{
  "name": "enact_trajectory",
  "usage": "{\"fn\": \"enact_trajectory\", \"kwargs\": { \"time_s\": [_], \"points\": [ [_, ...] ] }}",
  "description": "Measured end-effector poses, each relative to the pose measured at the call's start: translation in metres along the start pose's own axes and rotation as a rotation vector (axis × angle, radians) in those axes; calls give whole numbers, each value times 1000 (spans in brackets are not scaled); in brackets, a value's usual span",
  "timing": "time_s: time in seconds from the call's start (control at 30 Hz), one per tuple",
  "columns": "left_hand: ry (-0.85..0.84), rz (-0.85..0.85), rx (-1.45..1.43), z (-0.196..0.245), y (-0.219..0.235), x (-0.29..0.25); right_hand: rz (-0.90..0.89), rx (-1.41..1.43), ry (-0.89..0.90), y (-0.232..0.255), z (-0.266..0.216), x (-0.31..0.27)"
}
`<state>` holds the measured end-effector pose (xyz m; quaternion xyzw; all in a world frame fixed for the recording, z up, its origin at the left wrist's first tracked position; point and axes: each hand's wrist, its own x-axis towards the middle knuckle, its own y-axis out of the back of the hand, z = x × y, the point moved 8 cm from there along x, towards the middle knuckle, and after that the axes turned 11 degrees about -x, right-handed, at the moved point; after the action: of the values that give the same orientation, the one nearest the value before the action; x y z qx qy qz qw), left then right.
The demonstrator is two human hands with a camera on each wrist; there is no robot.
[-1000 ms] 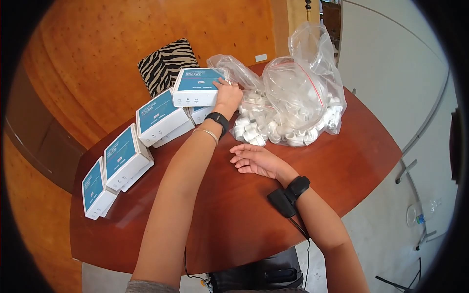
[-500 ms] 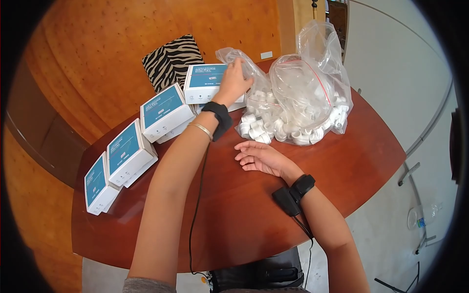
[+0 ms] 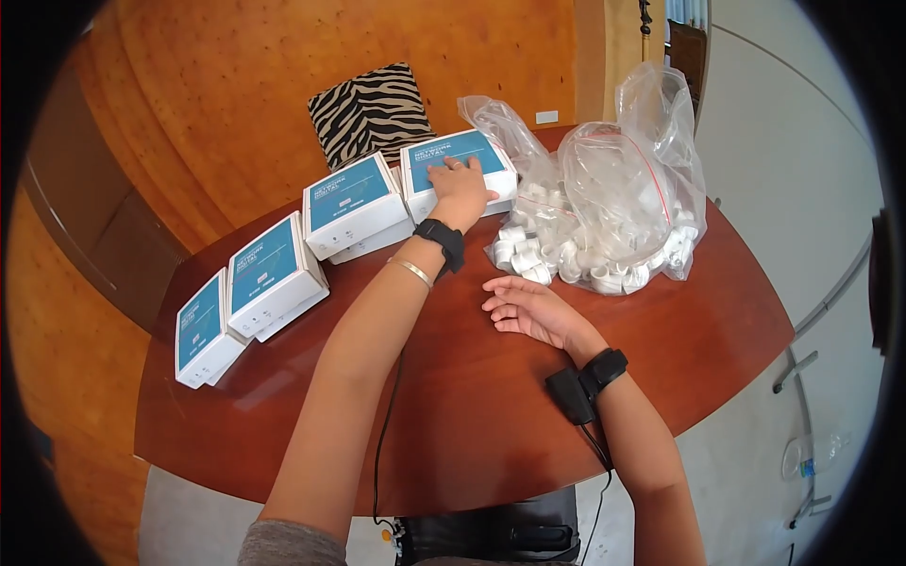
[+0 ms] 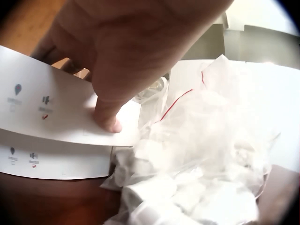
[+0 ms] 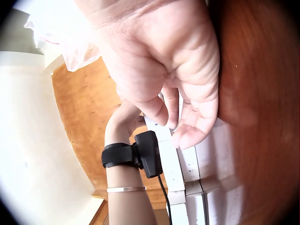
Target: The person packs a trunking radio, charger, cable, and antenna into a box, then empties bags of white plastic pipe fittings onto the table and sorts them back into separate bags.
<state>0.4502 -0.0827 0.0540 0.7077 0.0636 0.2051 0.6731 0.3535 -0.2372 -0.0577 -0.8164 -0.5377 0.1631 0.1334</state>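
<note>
Four visible stacks of white boxes with blue tops curve along the table's far left side. On the upper box (image 3: 429, 165) of the rightmost stack rests my left hand (image 3: 461, 193), fingers spread over the blue lid. In the left wrist view its thumb (image 4: 110, 123) lies against the box's white side, with another box (image 4: 51, 157) beneath. My right hand (image 3: 538, 311) lies palm-inward on the table, holding nothing, its fingers loosely bent. Beyond it sits a clear plastic bag (image 3: 613, 203) with a red zip line, full of white rounded pieces (image 3: 609, 274).
The other box stacks (image 3: 354, 203) stand to the left on the brown table (image 3: 453, 406). A zebra-striped seat (image 3: 370, 111) is behind the table. Cables run from both wrist cameras, the right one (image 3: 571, 394) near the tabletop.
My left hand lifted off the rightmost upper box's right edge, then came down flat on its lid. That box now sits at a slightly different angle. My right hand has stayed put.
</note>
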Motion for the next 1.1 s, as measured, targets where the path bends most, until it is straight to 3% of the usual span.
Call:
{"fn": "enact_trajectory", "kwargs": {
  "time_s": [0.07, 0.2, 0.27, 0.3, 0.37, 0.4, 0.47, 0.6, 0.67, 0.73, 0.8, 0.87, 0.93, 1.0, 1.1],
  "points": [
    [1, 189, 33, -1, 7, -3, -9, 4, 7, 1, 0, 0],
    [102, 283, -18, -17, 8, -1, -15, 0, 12, 1, 1, 0],
    [-40, 328, -550, -35, 17, -2, -38, -6, 15, -2, -2, 0],
    [-24, 337, -539, -49, 19, -6, -24, -15, 13, -2, -3, -1],
    [-130, 621, -575, -65, 44, -40, -8, -14, 11, 0, -2, -1],
    [-116, 616, -570, -74, 47, -55, -17, -10, 0, 0, 0, -1],
    [289, 497, -440, -119, 55, -95, -12, 6, 11, 0, -2, -2],
    [518, 112, -210, -203, 65, -159, -8, -20, 5, 0, -3, -1],
    [720, -46, -249, -244, 67, -198, 0, -7, 11, -3, -3, 0],
    [706, -90, -329, -311, 35, -211, 40, 0, 7, 3, -3, -5],
    [483, 26, -543, -354, 13, -209, 15, -38, 33, -1, -4, -5],
    [446, 119, -540, -355, 18, -206, 12, -59, 25, 3, 0, -3],
    [282, 260, -569, -367, 12, -195, 5, -41, 28, 6, 4, 1],
    [342, 369, -515, -371, 9, -190, 18, -65, 19, 5, 2, -1],
    [383, 297, -592, -378, 2, -180, 3, -28, 43, 8, 4, 3]
  ]
}}
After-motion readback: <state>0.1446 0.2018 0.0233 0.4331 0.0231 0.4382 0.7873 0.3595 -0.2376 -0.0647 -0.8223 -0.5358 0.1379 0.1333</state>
